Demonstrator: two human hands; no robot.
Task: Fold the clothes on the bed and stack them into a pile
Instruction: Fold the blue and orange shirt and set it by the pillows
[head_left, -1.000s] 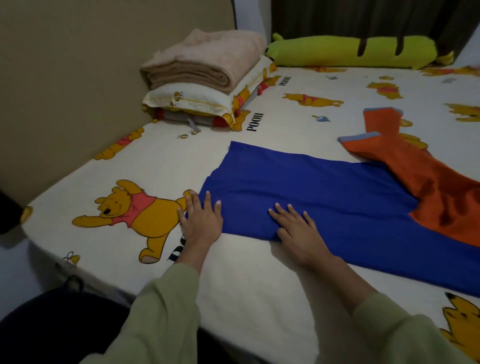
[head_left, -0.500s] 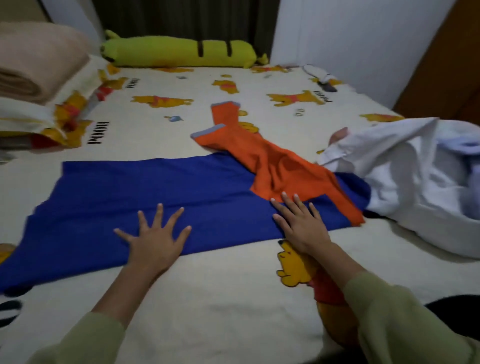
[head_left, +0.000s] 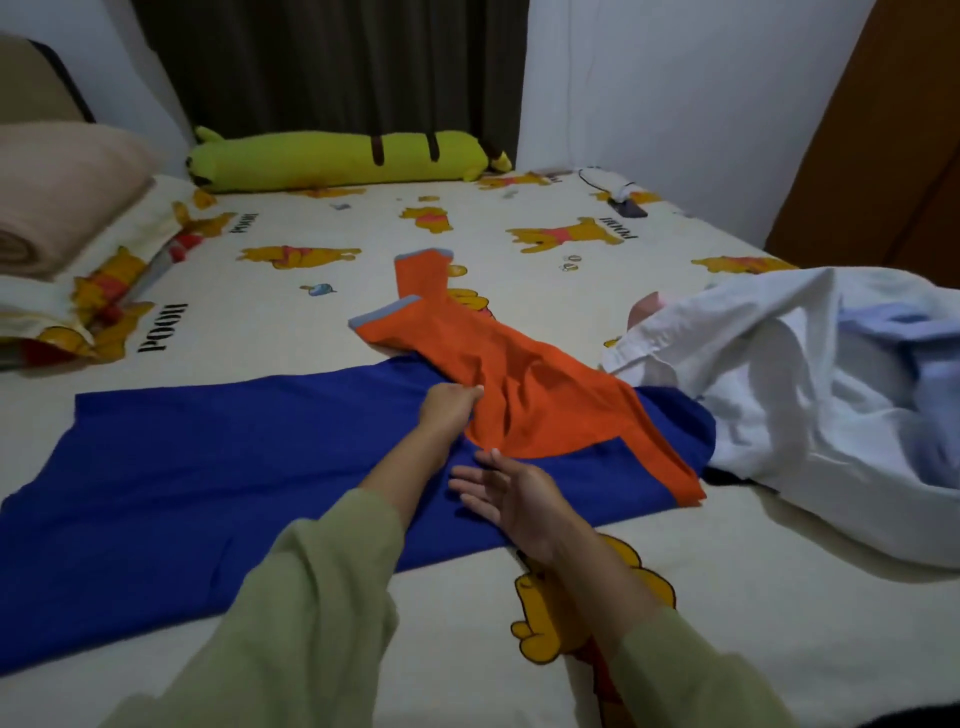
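Head view is showing the bed (head_left: 270, 322) in its Pooh-print sheet, running from the near edge to the far curtain. Blue garment (head_left: 208, 467) is lying spread flat across the near half, its left end running out of frame. White shirt (head_left: 779, 415) is sitting crumpled at the right, partly cut off by the frame edge. Orange garment (head_left: 535, 400) is lying diagonally over the blue one's right end.

Change since half a second ago: both hands were pressing flat on the blue cloth; now the left hand (head_left: 449, 410) is reaching far and pinching the orange garment's left edge, while the right hand (head_left: 514, 496) is hovering over the blue cloth, fingers spread, holding nothing. Likely reading: smoothing is finished, and the orange piece is being cleared off so the blue one can be folded.

Hard to make out: the left fingertips, tucked into orange cloth; the small dark item (head_left: 628, 208) at the far right.
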